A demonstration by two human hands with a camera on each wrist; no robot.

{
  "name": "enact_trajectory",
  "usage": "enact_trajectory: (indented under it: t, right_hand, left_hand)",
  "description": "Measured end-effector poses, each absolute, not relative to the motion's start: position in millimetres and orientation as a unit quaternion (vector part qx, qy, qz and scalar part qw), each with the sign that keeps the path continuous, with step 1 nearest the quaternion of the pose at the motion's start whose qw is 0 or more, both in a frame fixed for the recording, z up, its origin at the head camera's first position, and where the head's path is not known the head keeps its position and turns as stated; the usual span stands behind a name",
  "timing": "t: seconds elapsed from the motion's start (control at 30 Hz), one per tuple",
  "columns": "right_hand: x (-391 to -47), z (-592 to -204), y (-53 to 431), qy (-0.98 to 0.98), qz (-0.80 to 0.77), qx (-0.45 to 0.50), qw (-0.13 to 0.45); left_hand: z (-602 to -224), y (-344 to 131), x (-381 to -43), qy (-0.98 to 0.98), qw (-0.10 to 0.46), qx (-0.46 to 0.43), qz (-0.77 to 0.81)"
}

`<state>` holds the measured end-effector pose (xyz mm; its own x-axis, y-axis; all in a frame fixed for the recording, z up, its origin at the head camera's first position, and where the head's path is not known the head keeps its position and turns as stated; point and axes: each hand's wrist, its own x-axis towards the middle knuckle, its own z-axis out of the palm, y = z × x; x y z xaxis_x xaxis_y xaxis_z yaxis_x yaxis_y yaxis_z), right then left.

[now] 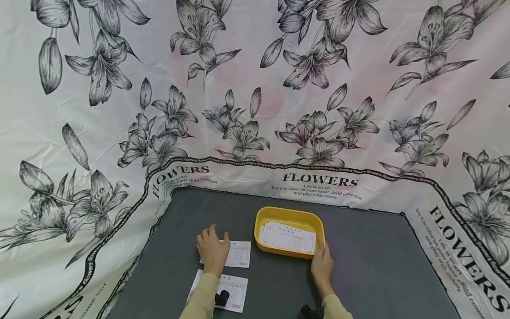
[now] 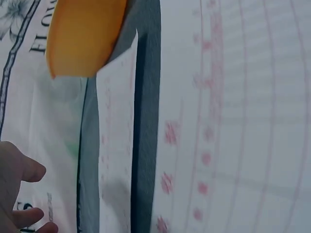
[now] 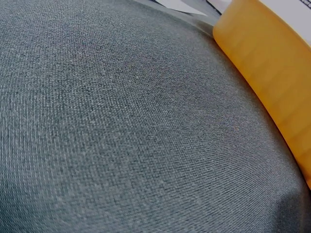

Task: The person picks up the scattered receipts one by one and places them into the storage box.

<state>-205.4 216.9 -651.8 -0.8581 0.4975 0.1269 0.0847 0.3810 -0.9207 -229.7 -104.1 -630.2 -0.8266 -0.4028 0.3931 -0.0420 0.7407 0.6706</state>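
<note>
Head view shows a lily-printed white cloth (image 1: 247, 66), rather wrinkled, rising at twelve o'clock behind a dark grey tabletop (image 1: 374, 266). On it, the yellow tray (image 1: 279, 251) should be light and stiff, best taken by its rim; inside lie printed paper forms (image 1: 291, 237). Outside the tray are an upper form (image 1: 241, 257) toward eight o'clock and a lower form (image 1: 235, 292) between seven and eight. Such thin paper, I suppose, creases easily; one should pinch an edge. The left hand (image 1: 213, 250) has its fingers spread over the upper form. The right hand (image 1: 322, 268) is at the tray's four-o'clock corner; whether its fingers pinch there, I cannot tell.
</note>
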Motion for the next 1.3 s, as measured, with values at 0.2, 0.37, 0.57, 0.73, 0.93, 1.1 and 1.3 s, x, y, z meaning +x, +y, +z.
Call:
enact_trajectory:
  t: [0.2,0.37,0.57,0.73,0.93,1.1,1.3]
  right_hand:
    - [-207.0,-651.5,218.6,-0.809,0.528,-0.18,0.187]
    - [-208.3,-651.0,219.7,-0.81,0.527,-0.182,0.182]
    - [-208.3,-650.5,219.5,-0.81,0.528,-0.183,0.178]
    - [-208.4,-651.8,219.8,-0.81,0.528,-0.18,0.179]
    - [-204.6,-654.0,219.9,-0.807,0.532,-0.184,0.178]
    - [-206.3,-655.9,219.9,-0.808,0.53,-0.185,0.18]
    - [-206.3,-654.5,219.7,-0.808,0.527,-0.184,0.188]
  left_hand:
    - [-636.0,-123.3,-224.4,-0.888,0.267,0.153,-0.341]
    - [-642.1,-131.3,-219.7,-0.891,0.241,0.174,-0.344]
    - [-649.4,-137.0,-217.8,-0.889,0.231,0.193,-0.346]
    - [-654.3,-139.7,-216.2,-0.892,0.221,0.203,-0.339]
    - [-657.2,-138.5,-213.2,-0.909,0.196,0.2,-0.31]
    - [-659.0,-138.0,-213.8,-0.915,0.194,0.196,-0.294]
    - [-659.7,-138.0,-213.2,-0.913,0.19,0.199,-0.303]
